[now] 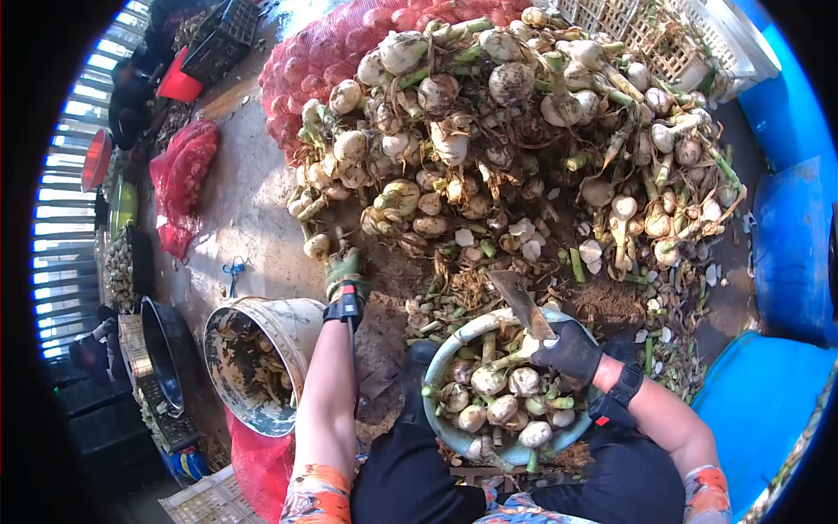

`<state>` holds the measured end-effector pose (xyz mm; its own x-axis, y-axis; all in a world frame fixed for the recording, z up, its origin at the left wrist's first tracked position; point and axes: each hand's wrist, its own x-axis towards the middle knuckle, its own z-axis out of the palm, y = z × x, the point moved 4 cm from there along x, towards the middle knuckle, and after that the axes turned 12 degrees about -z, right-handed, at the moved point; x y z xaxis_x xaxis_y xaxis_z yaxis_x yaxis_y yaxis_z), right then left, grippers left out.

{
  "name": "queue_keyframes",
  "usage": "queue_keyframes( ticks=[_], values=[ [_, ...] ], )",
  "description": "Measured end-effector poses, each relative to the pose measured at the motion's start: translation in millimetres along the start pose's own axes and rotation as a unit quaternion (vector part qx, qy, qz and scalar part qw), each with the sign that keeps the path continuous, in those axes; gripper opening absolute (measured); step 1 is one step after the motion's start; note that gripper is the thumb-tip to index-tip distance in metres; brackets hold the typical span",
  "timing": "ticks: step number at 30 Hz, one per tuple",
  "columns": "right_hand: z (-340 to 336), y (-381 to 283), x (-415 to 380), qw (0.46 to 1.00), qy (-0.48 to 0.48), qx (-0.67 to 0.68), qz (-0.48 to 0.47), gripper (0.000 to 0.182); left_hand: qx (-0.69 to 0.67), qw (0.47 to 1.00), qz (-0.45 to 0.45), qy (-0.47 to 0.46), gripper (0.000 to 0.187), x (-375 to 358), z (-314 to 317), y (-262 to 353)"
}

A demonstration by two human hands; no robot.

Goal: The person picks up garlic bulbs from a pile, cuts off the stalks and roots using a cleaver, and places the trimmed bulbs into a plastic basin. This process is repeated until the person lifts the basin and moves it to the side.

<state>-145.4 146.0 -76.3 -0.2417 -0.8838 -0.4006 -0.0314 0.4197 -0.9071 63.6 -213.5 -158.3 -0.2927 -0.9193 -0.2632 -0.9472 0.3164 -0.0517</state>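
Observation:
My left hand [343, 278], in a green and dark glove, reaches to the lower left edge of a heap of garlic [449, 144] with stems and dry roots. Its fingers stretch forward right beside a garlic bulb [317, 246]. In a dark glove, my right hand [566, 351] is closed on a knife [521, 304] with a broad, dirty blade pointing up and left. That hand is over the right rim of a pale green basin [434, 377] between my knees. Garlic bulbs with short cut stems [489, 380] lie in the basin.
A dirty white bucket [305, 327] with scraps lies left of my legs. Behind the heap is a full red mesh sack [305, 61]. Blue tubs [759, 410] line the right side. Peelings and cut stems [655, 323] litter the floor. A red mesh bag [185, 179] lies farther left.

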Motion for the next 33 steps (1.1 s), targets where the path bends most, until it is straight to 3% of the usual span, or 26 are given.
queue_keyframes(
  ticks=[1, 2, 5, 11, 13, 15, 17, 19, 20, 21, 22, 23, 24, 25, 26, 27, 28, 29, 30, 31, 32, 33],
  values=[
    [0, 0, 1, 1.000, -0.016, 0.000, 0.013, 0.049, 0.021, 0.997, -0.040, -0.063, 0.035, 5, 3, 0],
    [-1, 0, 1, 1.000, -0.015, 0.000, 0.013, 0.049, 0.021, 0.997, -0.040, -0.063, 0.035, 3, 3, 2],
    [0, 4, 2, 0.999, -0.018, 0.025, 0.025, 0.047, -0.004, 0.992, 0.032, -0.126, 0.029, -15, 12, 14],
    [2, 9, 7, 1.000, -0.021, 0.014, 0.010, 0.047, 0.116, 0.961, 0.077, -0.239, 0.033, -50, -16, 49],
    [1, 0, 6, 0.999, -0.021, 0.024, 0.009, 0.047, 0.076, 0.965, 0.065, -0.243, 0.042, -53, -26, 56],
    [1, 3, 5, 1.000, -0.007, 0.000, -0.013, 0.047, 0.006, 0.975, 0.057, -0.215, 0.060, -65, -57, 71],
    [-1, -1, 4, 0.999, 0.009, -0.026, -0.037, 0.047, -0.016, 0.978, 0.086, -0.190, 0.065, -73, -71, 78],
    [-5, -18, 5, 0.999, 0.005, -0.026, -0.021, 0.037, -0.082, 0.967, 0.239, -0.022, 0.068, -82, -91, 91],
    [-6, -27, 5, 0.999, 0.006, -0.026, -0.021, 0.037, -0.082, 0.922, 0.350, 0.142, 0.068, -92, -109, 100],
    [-9, -38, 4, 0.999, 0.015, -0.030, -0.024, 0.034, -0.082, 0.922, 0.351, 0.142, 0.068, -84, -73, 89],
    [-11, -45, 4, 0.999, 0.025, -0.034, -0.027, 0.031, -0.356, 0.877, 0.286, -0.151, 0.063, -64, 1, 69],
    [-12, -48, 3, 0.999, 0.027, -0.034, -0.026, 0.031, -0.569, 0.686, 0.173, -0.419, 0.059, -59, 47, 61],
    [-14, -55, 2, 0.993, 0.047, -0.074, -0.081, 0.029, -0.472, 0.736, 0.159, -0.459, 0.048, -85, -23, 77],
    [-16, -63, 1, 0.982, 0.067, -0.114, -0.135, 0.028, -0.471, 0.735, 0.161, -0.460, 0.048, -99, -42, 88],
    [-19, -78, -1, 0.954, 0.115, -0.169, -0.220, 0.021, -0.546, 0.674, 0.128, -0.481, 0.060, -112, -52, 99],
    [-21, -84, -2, 0.954, 0.117, -0.170, -0.218, 0.021, -0.616, 0.605, 0.093, -0.497, 0.073, -118, -55, 105],
    [-21, -90, -3, 0.949, 0.092, -0.221, -0.207, 0.021, -0.605, 0.537, 0.070, -0.584, 0.072, -117, -45, 106],
    [-21, -93, -3, 0.940, 0.066, -0.272, -0.194, 0.021, -0.604, 0.536, 0.071, -0.585, 0.072, -124, -44, 110],
    [-20, -97, -4, 0.926, 0.094, -0.267, -0.249, 0.019, -0.663, 0.199, -0.059, -0.719, 0.076, -149, -61, 128],
    [-21, -98, -5, 0.926, 0.096, -0.268, -0.247, 0.019, -0.620, -0.168, -0.183, -0.744, 0.081, -163, -78, 138],
    [-21, -102, -6, 0.913, 0.079, -0.280, -0.285, 0.021, -0.605, 0.016, -0.250, -0.756, 0.070, -164, -60, 133],
    [-21, -107, -8, 0.898, 0.063, -0.291, -0.323, 0.023, -0.602, 0.015, -0.250, -0.758, 0.070, -170, -61, 136]
  ],
)
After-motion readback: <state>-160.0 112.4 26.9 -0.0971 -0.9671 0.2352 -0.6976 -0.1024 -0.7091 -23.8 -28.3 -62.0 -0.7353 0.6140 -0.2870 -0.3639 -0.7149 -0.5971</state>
